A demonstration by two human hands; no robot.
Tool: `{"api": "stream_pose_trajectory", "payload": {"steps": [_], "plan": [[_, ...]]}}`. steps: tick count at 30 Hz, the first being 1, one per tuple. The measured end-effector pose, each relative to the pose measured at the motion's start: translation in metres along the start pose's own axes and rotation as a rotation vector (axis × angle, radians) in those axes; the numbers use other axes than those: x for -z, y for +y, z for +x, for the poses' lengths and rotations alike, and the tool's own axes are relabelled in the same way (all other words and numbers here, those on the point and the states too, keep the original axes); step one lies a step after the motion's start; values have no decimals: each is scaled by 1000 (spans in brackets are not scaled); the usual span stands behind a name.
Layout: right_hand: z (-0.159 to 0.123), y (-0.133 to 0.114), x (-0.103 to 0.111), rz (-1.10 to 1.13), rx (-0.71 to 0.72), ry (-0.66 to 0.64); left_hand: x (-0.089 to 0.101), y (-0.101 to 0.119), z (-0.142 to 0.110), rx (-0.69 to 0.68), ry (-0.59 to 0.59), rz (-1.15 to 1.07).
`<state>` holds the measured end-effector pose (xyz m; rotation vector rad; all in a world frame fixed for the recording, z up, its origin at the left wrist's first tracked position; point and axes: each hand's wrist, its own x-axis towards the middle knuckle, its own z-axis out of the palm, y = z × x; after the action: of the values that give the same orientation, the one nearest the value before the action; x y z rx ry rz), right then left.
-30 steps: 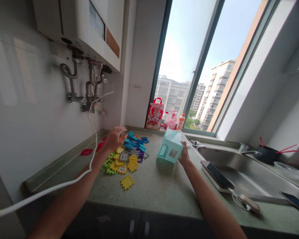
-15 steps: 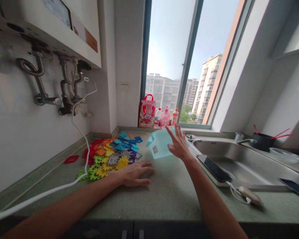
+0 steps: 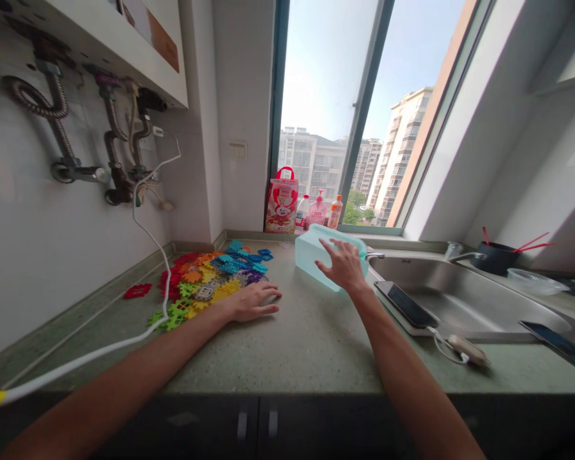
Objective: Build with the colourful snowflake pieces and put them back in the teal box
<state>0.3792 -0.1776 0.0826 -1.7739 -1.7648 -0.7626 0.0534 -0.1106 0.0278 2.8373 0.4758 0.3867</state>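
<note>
A translucent pale-blue plastic bin (image 3: 310,257) stands on the counter below the window. My right hand (image 3: 342,263) is at its near side with the fingers spread. Whether the fingertips press on the bin I cannot tell. My left hand (image 3: 253,302) lies palm down on the counter, fingers stretched out, holding nothing. Just beyond and left of it is a heap of gear-shaped plastic pieces (image 3: 227,263) in red, orange, yellow, green, blue, purple and grey. One red piece (image 3: 138,291) lies apart on the left.
A steel sink (image 3: 460,300) is on the right, with a phone (image 3: 407,303) on its left rim and a power bank (image 3: 468,350) in front. A white cable (image 3: 91,354) crosses the left side. A red-handled bag (image 3: 282,206) and bottles (image 3: 317,209) stand at the window.
The bin has turned, its handle side no longer faces left, and it sits a little farther right. My right hand stays by it, fingers spread. The camera view has tilted slightly.
</note>
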Motion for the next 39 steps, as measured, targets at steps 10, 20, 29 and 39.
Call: {"api": "stream_pose_trajectory", "payload": {"steps": [10,20,29,39], "plan": [[2,-28,22,-17,95,125,-3,-1,-1,15,23,4],[3,-24,16,-97,26,3,-6,-5,-1,-3,28,-4],[-2,19,-1,-66,-77,-187,-2,-6,0,7,30,-13],[-11,45,-8,-144,-275,-169,20,-35,-17,-108,29,44]]}}
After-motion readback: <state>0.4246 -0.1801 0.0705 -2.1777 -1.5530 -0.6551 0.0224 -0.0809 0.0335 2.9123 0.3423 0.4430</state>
